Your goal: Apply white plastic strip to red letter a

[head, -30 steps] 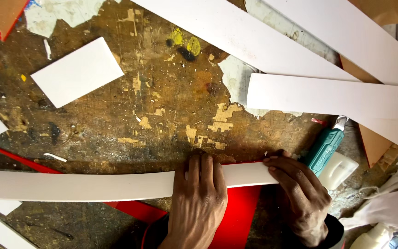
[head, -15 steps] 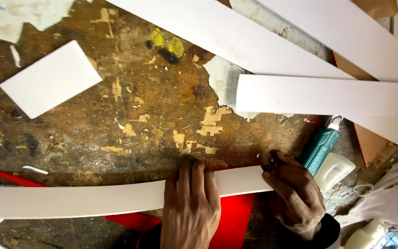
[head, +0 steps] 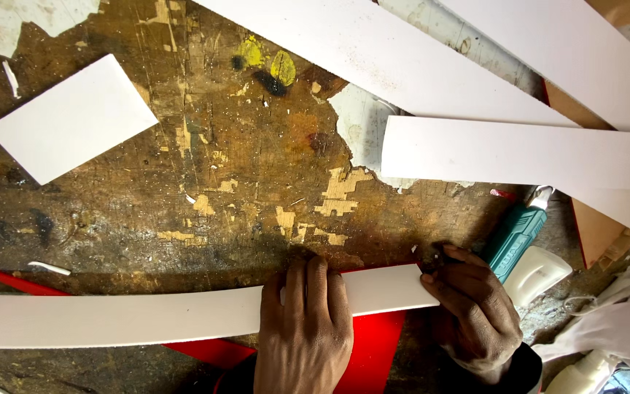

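Note:
A long white strip (head: 147, 317) lies across the near edge of a worn, paint-stained wooden table (head: 257, 182), over a red sheet (head: 373, 346). My left hand (head: 304, 332) presses flat on the strip, fingers together pointing away from me. My right hand (head: 472, 310) is at the strip's right end, fingers curled around a small dark tool whose tip touches the strip's corner; what the tool is I cannot tell.
A white rectangular card (head: 74, 117) lies at the upper left. Several long white strips (head: 519, 149) cross the upper right. A teal and white bottle (head: 523, 244) lies right of my right hand. Crumpled white plastic (head: 607, 328) sits at the far right.
The view has shifted a little, with the table sliding left and down. Both hands stay on the strip; the right hand remains at its right end.

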